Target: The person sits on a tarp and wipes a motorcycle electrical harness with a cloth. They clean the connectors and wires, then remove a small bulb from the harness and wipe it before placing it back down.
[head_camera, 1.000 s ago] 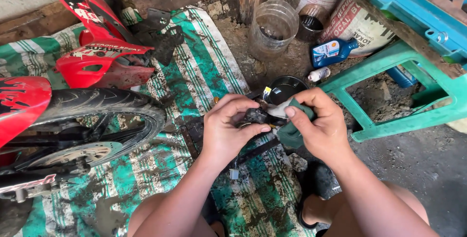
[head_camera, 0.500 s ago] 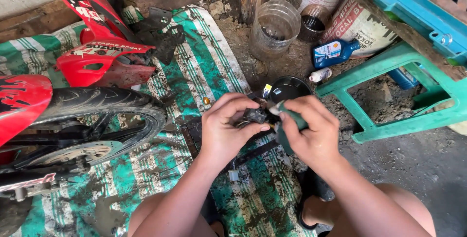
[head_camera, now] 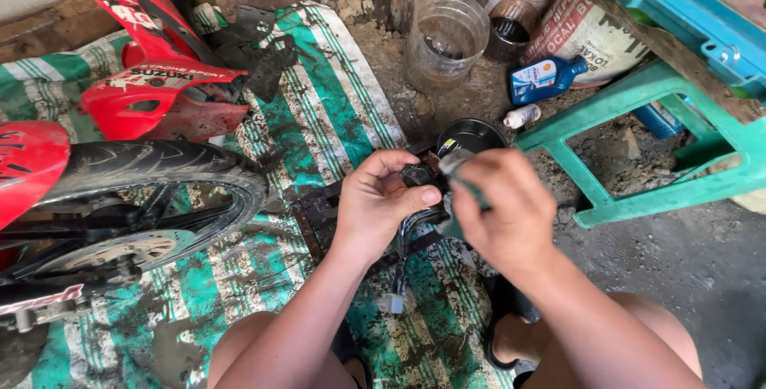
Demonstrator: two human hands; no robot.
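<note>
The left hand [head_camera: 383, 205] has its grip closed round a small black part [head_camera: 418, 175], thumb on the near side and fingers curled over the top; the part sits between the two hands, just above the striped mat [head_camera: 335, 94]. Dark wires [head_camera: 403, 245] hang from it toward the person, ending in a small pale plug [head_camera: 393, 303], so its long axis runs roughly from the hands down to the knees. The right hand [head_camera: 503, 213] is blurred; its grip is closed on a grey-green rag [head_camera: 455, 167] pressed against the part's right side. Just beyond the hands stands a round black cup [head_camera: 472, 134]. Further beyond and to the right lies a blue bottle [head_camera: 546, 78] on its side, with a white and yellow label and its neck pointing right; a small white tube [head_camera: 523, 116] lies just before it. Behind the bottle leans a pale sack [head_camera: 586, 34] with red lettering. Straight beyond the hands stands a clear plastic jar [head_camera: 447, 38], with a dark tin [head_camera: 511, 34] just to its right. To the right of the right hand stands a green plastic stool [head_camera: 662, 142]. Well to the left of the left hand lie a tyre [head_camera: 152, 165] and red panels [head_camera: 152, 94].
</note>
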